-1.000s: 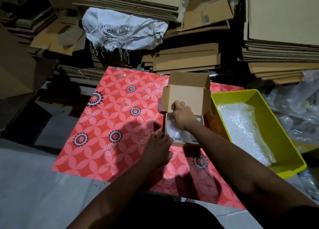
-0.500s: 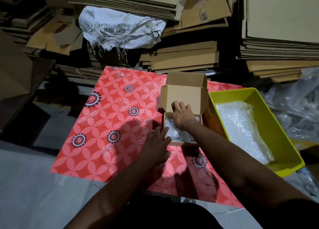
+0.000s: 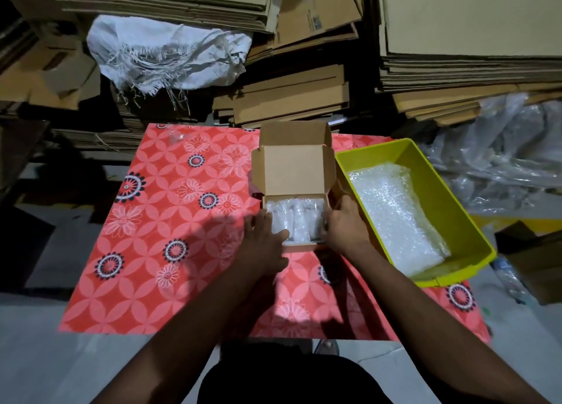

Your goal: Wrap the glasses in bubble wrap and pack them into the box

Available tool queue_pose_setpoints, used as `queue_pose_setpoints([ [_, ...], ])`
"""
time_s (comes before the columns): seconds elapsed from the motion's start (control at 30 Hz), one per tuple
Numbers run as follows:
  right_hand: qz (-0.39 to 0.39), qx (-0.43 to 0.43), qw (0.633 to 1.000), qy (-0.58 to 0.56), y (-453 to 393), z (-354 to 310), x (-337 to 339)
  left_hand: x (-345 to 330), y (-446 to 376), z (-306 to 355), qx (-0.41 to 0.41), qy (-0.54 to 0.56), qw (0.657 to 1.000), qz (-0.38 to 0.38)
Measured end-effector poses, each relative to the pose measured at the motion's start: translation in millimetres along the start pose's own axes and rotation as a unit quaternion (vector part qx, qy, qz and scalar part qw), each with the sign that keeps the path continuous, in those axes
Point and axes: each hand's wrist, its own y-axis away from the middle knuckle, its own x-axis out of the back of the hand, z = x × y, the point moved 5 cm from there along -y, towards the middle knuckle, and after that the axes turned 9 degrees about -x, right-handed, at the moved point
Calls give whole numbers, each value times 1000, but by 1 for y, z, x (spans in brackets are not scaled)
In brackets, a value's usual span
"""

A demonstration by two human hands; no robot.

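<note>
A small brown cardboard box point(image 3: 293, 172) stands open on the red flowered mat point(image 3: 170, 208), its lid flap raised at the far side. Inside lie glasses wrapped in bubble wrap point(image 3: 296, 218), side by side. My left hand point(image 3: 264, 239) rests against the box's left wall with fingers spread, the fingertips reaching over the rim. My right hand point(image 3: 345, 227) presses on the box's right wall, fingers apart. Whether either hand truly grips the box is unclear.
A yellow plastic bin point(image 3: 438, 190) holding sheets of bubble wrap point(image 3: 395, 215) sits just right of the box. Stacks of flattened cardboard point(image 3: 289, 99) and a white woven sack point(image 3: 164, 53) line the far side. Clear plastic sheeting point(image 3: 501, 148) lies at the right.
My right hand has come out of the box and moved to its right side. My left hand has slid up to the box's left wall. The wrapped glasses now show inside.
</note>
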Motion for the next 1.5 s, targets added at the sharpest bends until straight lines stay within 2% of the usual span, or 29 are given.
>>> queue_pose_setpoints([
  [0.13,-63,-9,998,16,4,12,-12,7,-1,-5,-20,-11,1000,-19],
  [0.23,-97,-6,995,2,8,13,-24,8,-10,-5,-33,3,995,-91],
  [0.3,-97,-8,995,-1,7,12,-29,10,-14,-5,-33,19,992,-124],
  [0.37,-91,-2,996,10,12,11,-23,14,-13,-5,-34,23,992,-120],
  [0.43,-48,30,998,-11,21,6,1,19,-8,-4,-34,-1,996,-85],
  [0.5,56,40,992,-105,29,11,39,21,-4,-2,-29,-18,999,-36],
  [0.57,162,-20,963,-215,24,42,69,22,-1,2,-24,-2,999,21],
  [0.63,192,-105,948,-230,1,92,71,24,2,8,-30,11,997,71],
  [0.67,158,-150,955,-202,-13,118,63,26,2,11,-32,8,995,90],
  [0.73,6,-219,970,-108,-35,162,31,27,3,17,-31,5,993,110],
  [0.8,-125,-225,966,-12,-40,183,1,26,4,22,-30,10,992,124],
  [0.83,-151,-211,965,22,-39,187,-9,27,5,23,-28,12,991,129],
  [0.9,-138,-194,971,34,-36,189,-18,26,4,21,-10,12,991,132],
  [1.03,-54,-254,964,-49,-40,197,-10,30,-1,23,10,-2,994,105],
  [1.23,-51,-330,917,-218,-30,201,14,28,-11,17,17,18,994,108],
  [1.33,-20,-356,887,-293,-24,201,21,35,-14,22,41,72,988,133],
  [1.43,19,-297,861,-413,-17,189,40,48,-15,32,35,189,966,175],
  [1.5,-2,-175,861,-478,-10,165,64,56,-20,39,52,340,926,157],
])
